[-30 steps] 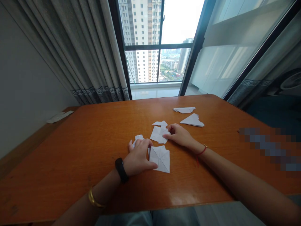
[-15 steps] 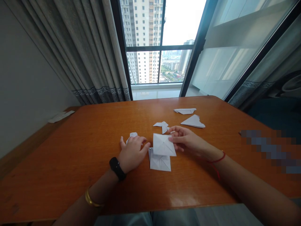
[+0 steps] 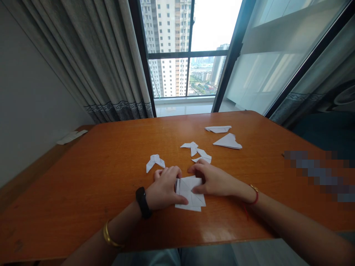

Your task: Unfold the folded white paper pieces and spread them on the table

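Two creased, folded white paper squares [image 3: 191,192] lie stacked near the front of the table, their edges not quite lined up. My left hand [image 3: 168,188] grips the left side, its thumb on top of the paper. On the right side, my right hand [image 3: 210,178] has its thumb on the upper sheet and its fingers at the far edge. A folded paper piece [image 3: 155,162] lies just beyond my left hand. Past my right hand are another folded paper piece [image 3: 204,155], partly hidden by the fingers, and a similar folded piece [image 3: 191,147] beside it.
Farther back on the wooden table [image 3: 83,192] lie a pointed folded paper [image 3: 228,141] and a long narrow folded paper [image 3: 218,129]. A blurred-out patch [image 3: 316,173] covers something at the right. White paper [image 3: 72,137] rests on a ledge at the left.
My right hand has brought its paper square down onto the other one, nearer to me. My left hand has moved right and now holds the stack's left side, uncovering the folded piece behind it.
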Motion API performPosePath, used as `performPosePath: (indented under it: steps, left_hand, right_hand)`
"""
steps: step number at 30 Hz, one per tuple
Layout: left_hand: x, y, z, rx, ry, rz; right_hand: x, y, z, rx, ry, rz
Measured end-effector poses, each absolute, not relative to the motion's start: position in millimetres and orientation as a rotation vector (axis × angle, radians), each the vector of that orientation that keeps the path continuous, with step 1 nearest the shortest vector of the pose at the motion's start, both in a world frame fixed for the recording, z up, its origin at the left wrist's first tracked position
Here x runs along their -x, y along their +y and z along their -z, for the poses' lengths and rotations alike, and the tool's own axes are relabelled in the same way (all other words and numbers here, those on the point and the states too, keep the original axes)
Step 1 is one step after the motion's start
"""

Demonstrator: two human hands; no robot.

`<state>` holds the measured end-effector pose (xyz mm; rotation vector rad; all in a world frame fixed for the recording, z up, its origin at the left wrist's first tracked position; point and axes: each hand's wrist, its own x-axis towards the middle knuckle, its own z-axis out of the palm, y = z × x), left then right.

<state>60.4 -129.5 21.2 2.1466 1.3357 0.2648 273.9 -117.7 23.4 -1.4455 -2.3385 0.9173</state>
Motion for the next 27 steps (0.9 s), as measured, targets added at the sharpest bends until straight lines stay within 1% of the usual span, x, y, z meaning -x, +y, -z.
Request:
performPosePath:
  steps: [6, 9, 11, 14, 16, 22, 24, 27]
  left_hand:
    - [-59.9, -130.5, -20.6, -2.174, 1.173, -0.377]
    - [-60.0, -130.0, -19.4, -2.132, 1.152, -0.587]
    - [-60.1, -128.8, -19.1, -2.036, 1.16, -0.756]
    - [-60.2, -125.8, -17.6, -1.868, 1.131, -0.95]
    - [-60.7, -123.7, -15.1, -1.774, 1.109, -1.028]
    - [-64.4, -120.5, -4.6, -1.54, 1.096, -0.957]
    - [-66.3, -120.2, -1.2, -1.544, 1.049, -0.961]
    - [-69.4, -118.7, 3.9, -1.521, 1.061, -1.087]
  right_hand:
    - [-269.2, -121.1, -23.4, 1.448, -2.267, -1.159]
    - [-268.1, -121.8, -27.7, 1.322, -2.203, -1.232]
    - [-269.5, -121.3, -33.0, 1.205, -2.117, -1.139]
    - [-272.3, -119.1, -37.8, 1.08, -2.016, -0.841]
    - [-272.1, -116.6, -34.7, 1.059, -1.986, -0.756]
    - [-262.3, -110.8, -11.5, 1.222, -2.007, -1.001]
    - [-259.9, -111.1, -9.2, 1.229, -2.053, -0.978]
    - [-258.8, -111.8, -10.3, 1.211, -2.101, -0.872]
